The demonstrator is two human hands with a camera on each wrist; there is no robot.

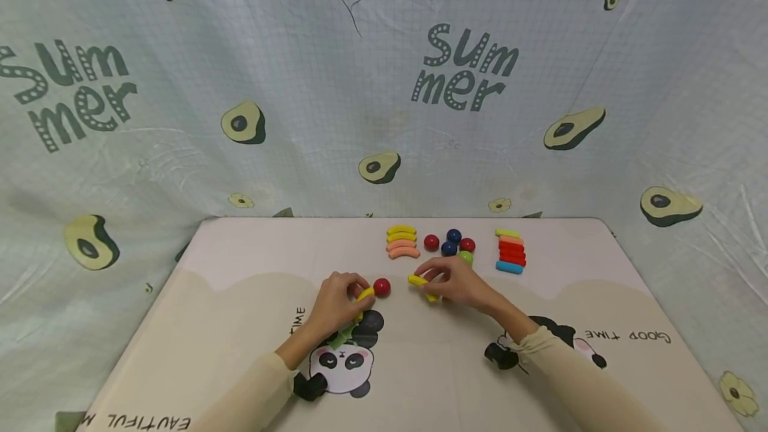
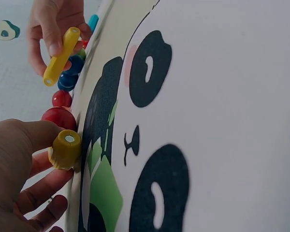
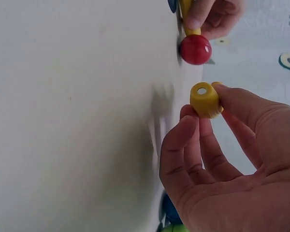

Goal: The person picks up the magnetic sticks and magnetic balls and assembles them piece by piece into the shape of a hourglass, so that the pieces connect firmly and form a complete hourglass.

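My left hand [image 1: 333,304] pinches a yellow magnetic rod [image 2: 66,151] between thumb and fingers, low over the printed panda. One end of that rod meets a red ball [image 1: 381,287] on the table; the right wrist view shows them touching. To the right, my right hand [image 1: 457,281] holds a second yellow magnetic rod [image 3: 205,101], slightly curved, by thumb and fingertips. This rod is raised off the table and apart from the red ball. A pale dimple shows in its end in the right wrist view.
Behind the hands lie yellow and pink curved rods [image 1: 402,237] in a row. Several red, blue and green balls [image 1: 449,249] cluster beside them. Farther right is a stack of straight rods [image 1: 511,247] in red, blue and other colours. A printed curtain [image 1: 336,85] hangs behind the table [image 1: 240,245].
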